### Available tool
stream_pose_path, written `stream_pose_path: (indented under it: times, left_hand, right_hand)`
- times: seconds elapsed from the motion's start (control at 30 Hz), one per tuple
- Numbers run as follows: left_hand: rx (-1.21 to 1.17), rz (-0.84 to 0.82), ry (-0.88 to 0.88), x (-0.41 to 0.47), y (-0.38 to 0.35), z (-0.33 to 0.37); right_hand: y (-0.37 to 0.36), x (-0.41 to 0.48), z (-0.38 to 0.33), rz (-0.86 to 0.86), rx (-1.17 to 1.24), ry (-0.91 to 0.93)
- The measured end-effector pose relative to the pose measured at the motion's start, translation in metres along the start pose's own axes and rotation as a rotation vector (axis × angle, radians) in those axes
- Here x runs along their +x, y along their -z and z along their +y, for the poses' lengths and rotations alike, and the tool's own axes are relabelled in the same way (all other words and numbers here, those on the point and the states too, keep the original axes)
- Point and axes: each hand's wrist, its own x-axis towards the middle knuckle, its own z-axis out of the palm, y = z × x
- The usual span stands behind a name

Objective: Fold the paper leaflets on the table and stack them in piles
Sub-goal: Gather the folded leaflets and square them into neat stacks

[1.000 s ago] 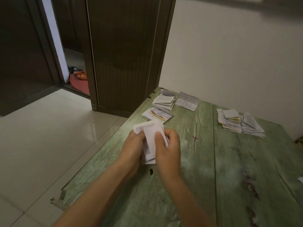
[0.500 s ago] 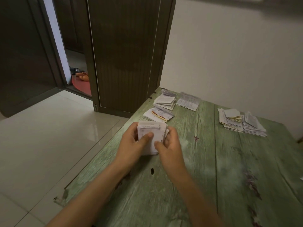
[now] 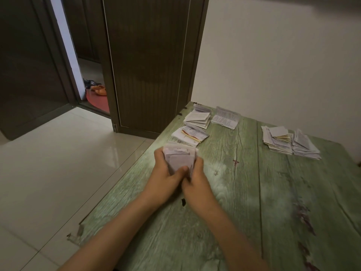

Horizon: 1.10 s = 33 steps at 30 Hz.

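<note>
A folded white leaflet is held just above the green wooden table, near its left edge. My left hand grips its left side with the thumb across the front. My right hand holds its right side, fingers curled behind the paper. Folded leaflets lie in piles at the far left: one flat pile just beyond my hands, a taller pile behind it, and a single open leaflet beside that. Two more piles sit at the far right.
The table's left edge drops to a pale tiled floor. A dark folding door stands past the far left corner, and a white wall runs behind the table. Orange slippers lie in the doorway.
The leaflet went from a long loose sheet to a compact folded packet. Both hands moved forward with it, toward the nearest pile.
</note>
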Motion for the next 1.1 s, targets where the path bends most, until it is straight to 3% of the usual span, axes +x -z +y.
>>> stream_pose_path:
  times: [0.13, 0.23, 0.37, 0.43, 0.53, 0.63, 0.7, 0.77, 0.83, 0.97, 1.03, 1.1]
  left_hand:
    - [0.043, -0.011, 0.030, 0.001, -0.002, -0.002]
    - [0.020, 0.098, 0.033, 0.003, -0.002, 0.002]
    - [-0.231, 0.237, 0.206, 0.004, -0.002, 0.008]
    - [-0.395, 0.247, 0.296, 0.003, -0.002, 0.012]
    - [-0.461, 0.165, 0.426, 0.003, 0.003, 0.017]
    - [-0.424, -0.006, 0.535, 0.005, 0.019, 0.024]
    - [-0.313, -0.094, 0.556, 0.003, 0.027, 0.027]
    - [-0.029, -0.156, 0.555, -0.001, 0.026, 0.028]
    - [0.254, -0.166, 0.529, -0.005, 0.016, 0.025]
    - [0.547, -0.073, 0.440, -0.003, -0.010, 0.025]
    - [0.620, -0.076, 0.397, -0.005, -0.019, 0.027]
    - [0.715, -0.105, 0.314, -0.012, -0.024, 0.025]
  right_hand:
    - [-0.001, 0.000, 0.001, 0.000, -0.069, 0.005]
    - [0.002, 0.000, -0.004, 0.013, -0.010, 0.016]
    - [0.002, 0.001, -0.009, 0.024, 0.100, 0.032]
    - [0.010, 0.003, -0.012, 0.100, 0.252, -0.076]
    - [0.027, 0.004, -0.017, 0.037, 0.427, -0.256]
    - [0.046, 0.004, -0.020, -0.115, 0.310, -0.326]
    - [0.059, 0.004, -0.020, -0.214, 0.186, -0.366]
    - [0.064, 0.003, -0.020, -0.213, 0.017, -0.380]
    - [0.058, 0.002, -0.017, -0.098, -0.190, -0.360]
    - [0.030, -0.011, -0.008, 0.090, -0.825, -0.148]
    - [0.021, -0.016, 0.000, 0.108, -0.894, 0.000]
    - [0.016, -0.013, 0.006, -0.004, -0.859, 0.067]
